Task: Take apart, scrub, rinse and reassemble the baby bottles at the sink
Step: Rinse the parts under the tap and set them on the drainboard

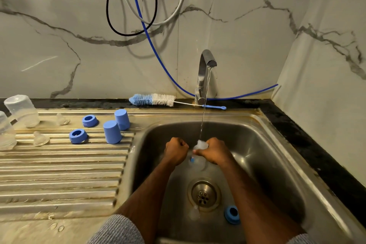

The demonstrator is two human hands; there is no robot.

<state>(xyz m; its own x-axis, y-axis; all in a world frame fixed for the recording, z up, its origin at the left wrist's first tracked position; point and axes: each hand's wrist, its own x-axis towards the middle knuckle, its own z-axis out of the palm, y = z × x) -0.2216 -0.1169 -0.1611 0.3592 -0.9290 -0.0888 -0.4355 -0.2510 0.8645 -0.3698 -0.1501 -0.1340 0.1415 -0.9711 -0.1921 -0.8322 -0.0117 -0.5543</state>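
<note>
blue ring (232, 214) in sink (277, 164) | hands: right (214, 152) grips bottle (199, 161) | no writing legible

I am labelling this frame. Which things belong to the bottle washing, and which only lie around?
Job: bottle under the tap, gripped by right hand; left hand; brush; blue caps; rings; teats.
Lying about: blue hose; black cable.

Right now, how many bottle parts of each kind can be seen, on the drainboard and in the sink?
Clear bottles: 3
Blue caps: 2
Blue rings: 3
Clear teats: 3
Total: 11
</note>
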